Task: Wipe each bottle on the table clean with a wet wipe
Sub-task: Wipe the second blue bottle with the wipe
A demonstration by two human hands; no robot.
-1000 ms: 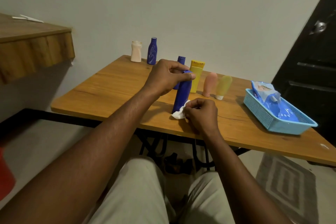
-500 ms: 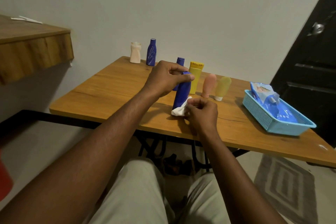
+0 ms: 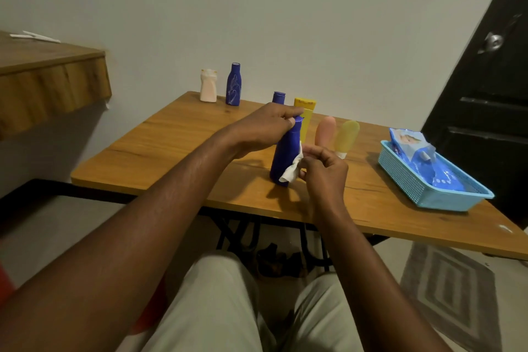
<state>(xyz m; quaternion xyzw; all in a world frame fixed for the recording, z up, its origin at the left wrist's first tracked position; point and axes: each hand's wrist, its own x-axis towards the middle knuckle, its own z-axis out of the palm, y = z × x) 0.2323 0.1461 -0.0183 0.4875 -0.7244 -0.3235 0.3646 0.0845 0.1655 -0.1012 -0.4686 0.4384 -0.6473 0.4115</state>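
The white wet wipe [image 3: 291, 170] has climbed from the foot of the dark blue bottle [image 3: 285, 156] a second ago to its lower and middle side, so the wiping stroke is running up the body; this bottle looks partly cleaned, with its neck probably still to do. The bottle stands on the wooden counter [image 3: 171, 137] near the front edge, leaning slightly, its base touching the wood.

The left hand [image 3: 263, 128] has its grip closed around the bottle's shoulder and cap, steadying it from above. The right hand [image 3: 323, 171] pinches the wipe in a narrow grip of fingertips and thumb, pressing it against the bottle's right side.

Behind stand another blue bottle [image 3: 278, 97], a yellow bottle [image 3: 306, 113], a pink tube [image 3: 325, 131] and a pale yellow tube [image 3: 346, 136]. A cream bottle [image 3: 208, 86] and a patterned blue bottle [image 3: 233, 84] stand apart by the wall. The wipes pack [image 3: 414, 148] lies in the blue basket [image 3: 405, 177] to the right.
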